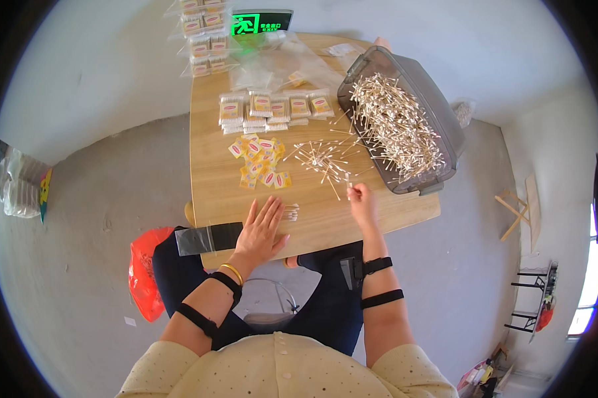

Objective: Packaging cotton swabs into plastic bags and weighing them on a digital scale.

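Note:
My left hand [262, 229] lies flat on the wooden table, fingers stretched out, beside a short row of cotton swabs [291, 212]. My right hand [361, 201] is pinched closed at the near edge of a loose heap of cotton swabs [320, 158]. A pale swab end [349, 178] shows at its fingertips; how many swabs it holds cannot be made out. Small yellow and white cards [262, 156] are scattered beyond my left hand. Right of the heap, a grey plastic bin [405, 187] stands tilted and full of loose cotton swabs [395, 126].
Filled swab packs [279, 108] are lined up behind the cards. Clear plastic bags [272, 63] lie at the far side. More packs [209, 40] rise at the far left. Plastic sleeves [194, 241] overhang the table's near left corner, above a red bag [146, 272].

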Available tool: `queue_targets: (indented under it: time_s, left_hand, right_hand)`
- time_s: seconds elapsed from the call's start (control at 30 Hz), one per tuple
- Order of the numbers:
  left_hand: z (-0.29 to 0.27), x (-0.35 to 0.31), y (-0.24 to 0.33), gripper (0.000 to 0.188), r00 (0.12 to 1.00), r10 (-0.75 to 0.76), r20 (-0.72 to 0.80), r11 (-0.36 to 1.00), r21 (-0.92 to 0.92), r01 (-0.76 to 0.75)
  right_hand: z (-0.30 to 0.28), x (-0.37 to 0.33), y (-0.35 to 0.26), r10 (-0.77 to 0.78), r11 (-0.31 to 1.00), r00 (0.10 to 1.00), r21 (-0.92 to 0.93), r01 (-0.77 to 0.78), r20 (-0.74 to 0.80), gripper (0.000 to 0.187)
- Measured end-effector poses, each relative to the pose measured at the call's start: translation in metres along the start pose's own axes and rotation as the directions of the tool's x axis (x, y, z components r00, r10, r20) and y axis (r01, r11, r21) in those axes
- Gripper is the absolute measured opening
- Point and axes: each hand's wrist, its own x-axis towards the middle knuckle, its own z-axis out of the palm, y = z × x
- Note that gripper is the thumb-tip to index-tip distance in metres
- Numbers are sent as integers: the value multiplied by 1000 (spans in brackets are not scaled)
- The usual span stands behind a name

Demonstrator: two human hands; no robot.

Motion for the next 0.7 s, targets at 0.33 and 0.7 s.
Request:
queue_targets:
  time_s: [0.33, 0.7]
  left_hand:
    - [8, -2, -5, 84, 998, -8, -61, 1000, -28, 7]
    - [0, -3, -2, 85, 999, -20, -37, 1000, -16, 19]
  right_hand:
    - [65, -18, -111, -349, 898, 838, -107, 428, 419, 5]
    - [58, -15, -95, -344, 937, 934, -29, 348, 92, 17]
